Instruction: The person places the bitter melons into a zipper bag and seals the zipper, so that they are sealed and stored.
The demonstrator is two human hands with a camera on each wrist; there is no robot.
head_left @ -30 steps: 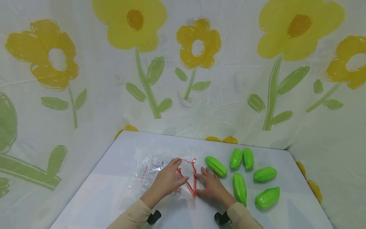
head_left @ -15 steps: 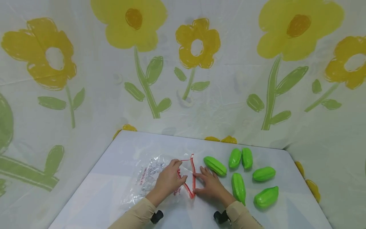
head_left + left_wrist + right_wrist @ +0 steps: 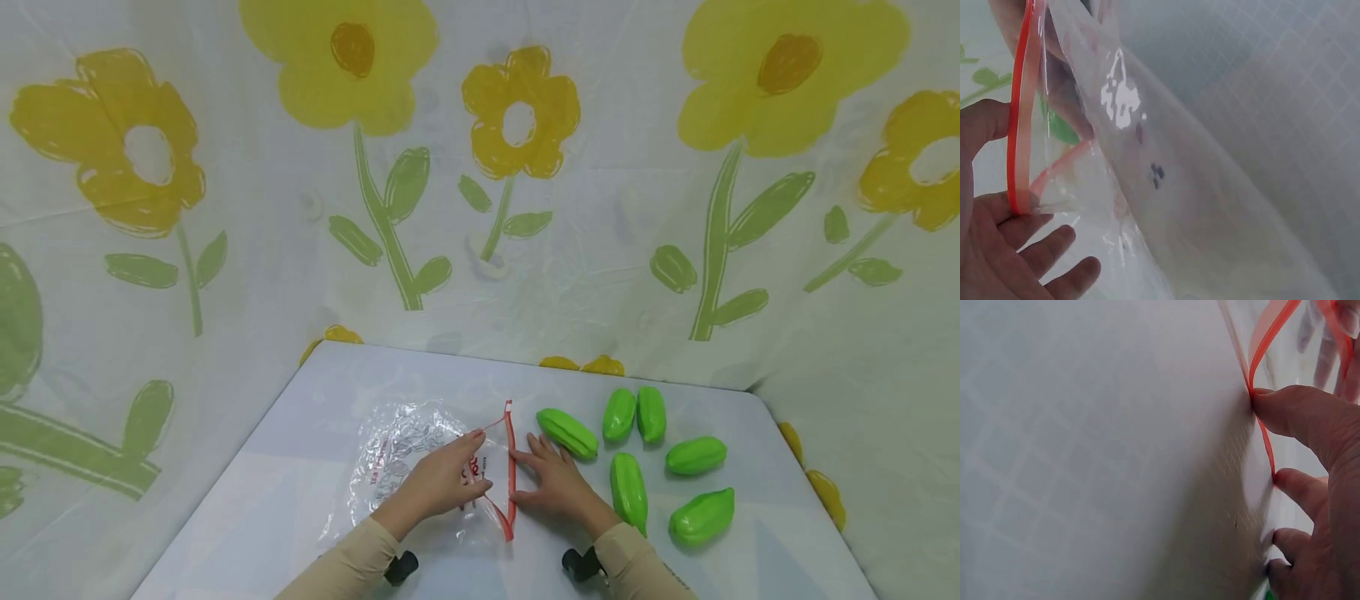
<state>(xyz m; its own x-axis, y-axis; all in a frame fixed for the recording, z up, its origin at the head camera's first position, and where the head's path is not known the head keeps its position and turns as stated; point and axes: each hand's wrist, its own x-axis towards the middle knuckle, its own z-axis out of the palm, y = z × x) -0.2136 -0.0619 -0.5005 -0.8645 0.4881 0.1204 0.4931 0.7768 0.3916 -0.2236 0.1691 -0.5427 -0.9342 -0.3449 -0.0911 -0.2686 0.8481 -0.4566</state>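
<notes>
Left fingers [image 3: 471, 437]: upper lip of the clear plastic zip bag with red seal strip [image 3: 420, 467] is pinched and lifted.
Right fingers [image 3: 527, 457]: laid nearly straight, lower strip pressed to the white table [image 3: 315, 400].
Bag: lower centre of head view, between left hand [image 3: 442, 483] and right hand [image 3: 558, 492].
Mouth axis: runs near-to-far, opening faces right.
Green ridged plastic fruits [image 3: 628, 492]: six, lower right; right hand is nearer.

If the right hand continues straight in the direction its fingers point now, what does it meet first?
The right hand points away and slightly left, along the bag's red zip edge. Just ahead and right of the fingertips lies the nearest green fruit; probably it brushes that first, though depth is unclear.
</notes>
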